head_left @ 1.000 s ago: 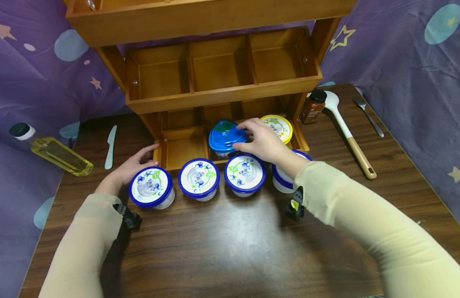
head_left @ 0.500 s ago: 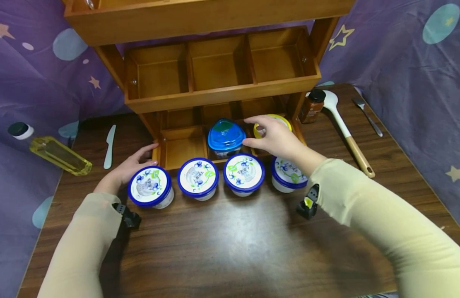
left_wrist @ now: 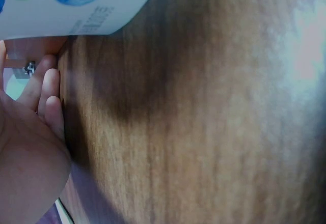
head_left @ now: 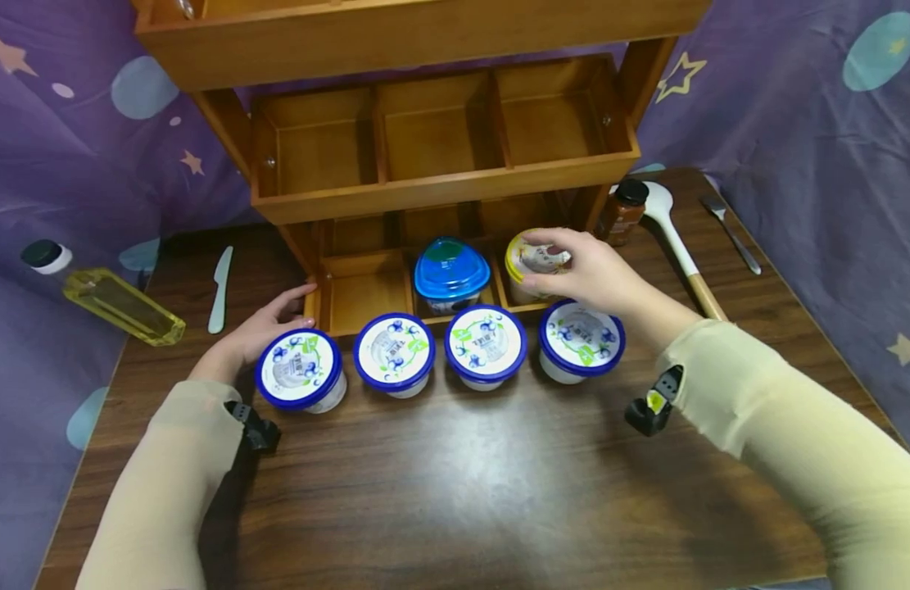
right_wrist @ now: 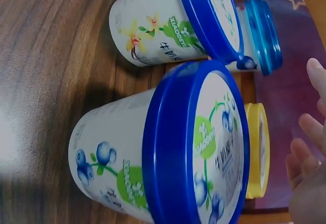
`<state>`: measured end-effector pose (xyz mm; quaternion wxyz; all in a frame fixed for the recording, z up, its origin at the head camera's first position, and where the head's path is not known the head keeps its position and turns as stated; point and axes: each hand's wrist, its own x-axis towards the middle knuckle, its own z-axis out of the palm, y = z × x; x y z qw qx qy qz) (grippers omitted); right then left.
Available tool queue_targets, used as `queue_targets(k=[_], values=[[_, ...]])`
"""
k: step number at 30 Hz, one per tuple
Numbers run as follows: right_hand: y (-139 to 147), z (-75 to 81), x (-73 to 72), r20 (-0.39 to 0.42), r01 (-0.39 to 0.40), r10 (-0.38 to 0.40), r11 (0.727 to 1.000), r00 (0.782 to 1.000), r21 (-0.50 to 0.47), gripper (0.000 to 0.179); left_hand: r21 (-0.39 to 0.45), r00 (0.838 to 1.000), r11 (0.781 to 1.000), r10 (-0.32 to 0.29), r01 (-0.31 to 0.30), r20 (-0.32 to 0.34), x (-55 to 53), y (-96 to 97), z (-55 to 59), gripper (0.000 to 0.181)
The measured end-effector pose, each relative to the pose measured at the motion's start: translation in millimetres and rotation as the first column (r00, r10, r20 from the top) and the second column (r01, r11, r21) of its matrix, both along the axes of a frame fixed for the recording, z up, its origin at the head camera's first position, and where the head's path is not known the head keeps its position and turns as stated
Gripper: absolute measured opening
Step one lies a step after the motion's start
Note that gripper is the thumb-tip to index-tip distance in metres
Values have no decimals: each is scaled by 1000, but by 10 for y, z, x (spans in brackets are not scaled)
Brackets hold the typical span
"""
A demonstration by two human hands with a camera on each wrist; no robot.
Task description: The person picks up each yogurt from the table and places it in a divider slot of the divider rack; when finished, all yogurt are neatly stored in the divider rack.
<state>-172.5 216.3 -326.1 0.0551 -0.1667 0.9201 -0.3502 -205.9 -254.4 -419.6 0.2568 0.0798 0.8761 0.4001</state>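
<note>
My right hand [head_left: 590,266] is over the yellow-lidded tub [head_left: 522,287] in the rack's lower right compartment. Its thumb and fingers are spread about the lid in the head view. In the right wrist view the fingers [right_wrist: 300,155] stand apart from the yellow lid [right_wrist: 258,150]. A tub with a blue domed lid [head_left: 450,270] stands in the compartment to its left. My left hand [head_left: 251,332] rests its fingers at the lower left corner of the wooden rack [head_left: 440,188], partly hidden by a blueberry-print tub [head_left: 296,369] with a blue rim.
More blue-rimmed tubs stand in a row before the rack, including a blueberry tub [head_left: 581,336] by my right forearm. An oil bottle [head_left: 119,303] and pale knife [head_left: 220,291] lie left. A spice jar [head_left: 622,213], white ladle [head_left: 672,229] and fork [head_left: 731,233] are right.
My right hand has moved right, from the blue domed tub to the yellow-lidded one. The blue domed tub is left standing in the middle compartment. My left hand stays put.
</note>
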Motion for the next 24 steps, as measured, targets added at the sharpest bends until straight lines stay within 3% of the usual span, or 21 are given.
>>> queue_targets(k=[11,19,24], values=[[305,-17,80,49,-59,57,997,997,57,58,11,1000,1000,6,-6,1,10,10,34,72],[523,-102,188,76,-127,115,978,990,164,60,8,1000,1000,11,-11,11,-12,5,-2,72],[613,-150,240,82,-168,157,974,984,150,62,12,1000,1000,9,-9,9,-26,-3,-20,72]])
